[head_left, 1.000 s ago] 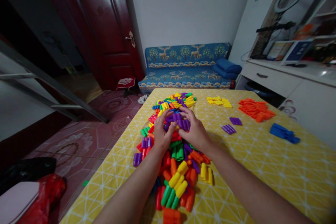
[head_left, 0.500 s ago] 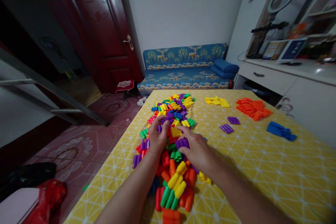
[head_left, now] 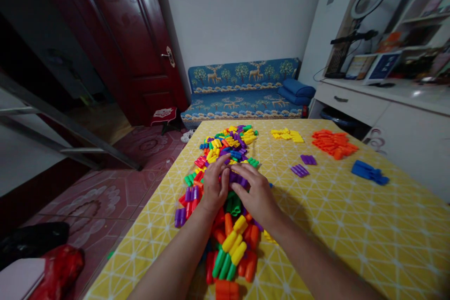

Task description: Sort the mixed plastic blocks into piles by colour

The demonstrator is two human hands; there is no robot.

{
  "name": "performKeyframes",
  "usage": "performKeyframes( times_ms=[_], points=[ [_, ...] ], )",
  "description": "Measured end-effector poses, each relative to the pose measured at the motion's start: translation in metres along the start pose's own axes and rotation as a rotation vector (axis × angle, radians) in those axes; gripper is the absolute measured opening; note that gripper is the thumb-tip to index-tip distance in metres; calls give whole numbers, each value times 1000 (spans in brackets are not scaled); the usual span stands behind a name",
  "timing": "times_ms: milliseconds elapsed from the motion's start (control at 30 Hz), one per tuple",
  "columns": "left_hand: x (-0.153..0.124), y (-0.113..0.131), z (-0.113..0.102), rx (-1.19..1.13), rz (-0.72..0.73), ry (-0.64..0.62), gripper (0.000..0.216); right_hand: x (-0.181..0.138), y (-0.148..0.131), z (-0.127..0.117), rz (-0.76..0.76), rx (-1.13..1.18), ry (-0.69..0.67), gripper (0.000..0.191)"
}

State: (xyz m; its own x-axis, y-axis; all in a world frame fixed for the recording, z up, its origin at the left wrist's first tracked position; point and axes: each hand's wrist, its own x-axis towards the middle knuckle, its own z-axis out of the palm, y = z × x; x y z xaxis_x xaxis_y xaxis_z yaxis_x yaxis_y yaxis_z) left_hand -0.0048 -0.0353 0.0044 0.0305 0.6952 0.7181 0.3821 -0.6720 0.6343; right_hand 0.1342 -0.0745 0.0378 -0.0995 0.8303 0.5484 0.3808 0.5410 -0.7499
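A long mixed heap of plastic building blocks [head_left: 230,241], shaped like joined rounded tubes, runs along the left half of the table. Above its middle, a purple building block [head_left: 238,179] sits between my two hands, partly covered by fingers. My right hand [head_left: 258,193] grips it from the right with bent fingers. From the left, my left hand [head_left: 215,186] closes thumb and fingers on the purple pieces; how many pieces there are is hidden. Just below the hands lies a green block [head_left: 233,203]. A yellow and green cluster [head_left: 230,248] rests nearer to me.
Sorted by colour on the right are yellow blocks [head_left: 286,135], orange blocks [head_left: 334,144], two purple blocks [head_left: 300,170] and blue blocks [head_left: 369,172]. The table [head_left: 326,229] has a yellow patterned cloth. Beyond it stands a blue sofa [head_left: 242,89], with a cabinet [head_left: 355,103] at right.
My right hand has moved left with its purple block and now meets my left hand over the heap. The view has shifted slightly.
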Motion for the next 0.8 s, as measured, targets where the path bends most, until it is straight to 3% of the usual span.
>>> performKeyframes(
  times_ms=[367,467,600,700,800],
  points=[
    [2,4,1,-75,-22,-103,56,1,-4,-10,-90,-59,60,30],
    [4,0,2,-70,-19,-93,58,17,20,-43,-84,-208,219,21],
    [6,-3,3,-48,-33,-53,49,39,85,-111,41,-635,374,19],
    [8,-4,4,-58,-55,-28,47,44,129,-150,223,-912,318,20],
    [10,-3,4,-76,-88,13,46,41,150,-165,303,-1018,174,20]
  ],
)
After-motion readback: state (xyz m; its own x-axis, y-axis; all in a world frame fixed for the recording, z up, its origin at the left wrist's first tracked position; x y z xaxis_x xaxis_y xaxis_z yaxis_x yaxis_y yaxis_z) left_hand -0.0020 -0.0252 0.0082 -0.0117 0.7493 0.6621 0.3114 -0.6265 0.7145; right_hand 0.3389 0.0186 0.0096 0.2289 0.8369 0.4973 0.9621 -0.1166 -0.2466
